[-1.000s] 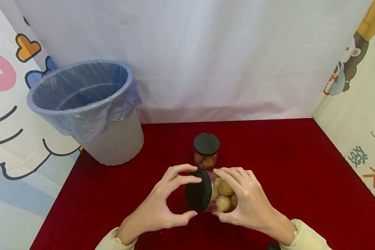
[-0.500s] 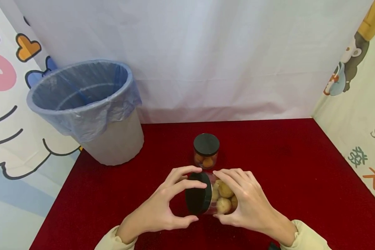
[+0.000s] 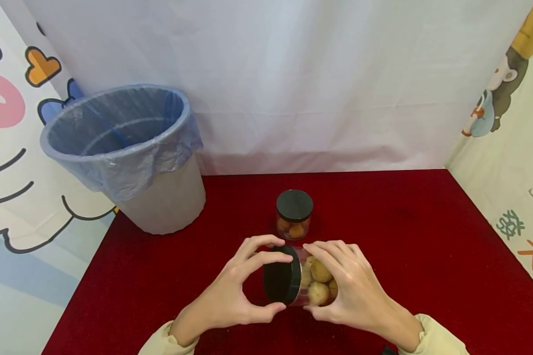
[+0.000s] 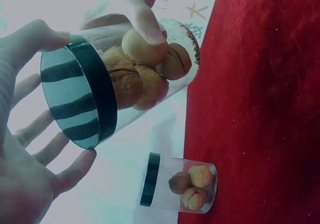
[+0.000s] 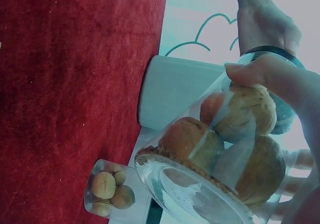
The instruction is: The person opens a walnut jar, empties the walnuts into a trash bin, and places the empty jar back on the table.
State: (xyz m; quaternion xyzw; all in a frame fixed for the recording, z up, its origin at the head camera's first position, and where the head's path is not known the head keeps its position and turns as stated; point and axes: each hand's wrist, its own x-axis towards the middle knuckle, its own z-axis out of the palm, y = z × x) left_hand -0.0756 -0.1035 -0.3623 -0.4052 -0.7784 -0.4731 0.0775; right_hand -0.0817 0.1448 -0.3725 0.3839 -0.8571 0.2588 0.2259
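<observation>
A clear plastic jar (image 3: 301, 299) of walnuts (image 3: 318, 293) is held tilted on its side between both hands, its black lid (image 3: 277, 282) facing left. My right hand (image 3: 355, 283) grips the jar's body. Around the lid curve the thumb and fingers of my left hand (image 3: 228, 291); in the left wrist view the thumb touches the lid's edge and a fingertip meets the opposite edge. The right wrist view shows the jar's clear base (image 5: 192, 186) and several walnuts inside. Behind stands a smaller-looking jar (image 3: 293, 215), upright, with a black lid and walnuts in it.
A large bin (image 3: 169, 199) with a blue plastic liner stands at the back left. Red cloth (image 3: 395, 236) covers the table. White curtains (image 3: 328, 88) hang behind, with printed cartoon panels at both sides. A small dark object (image 3: 388, 350) shows at the bottom edge.
My left fingers and thumb shift on and around the lid; the thumb spread away, then came back in against it. The jar has dipped slightly. My right hand keeps its hold.
</observation>
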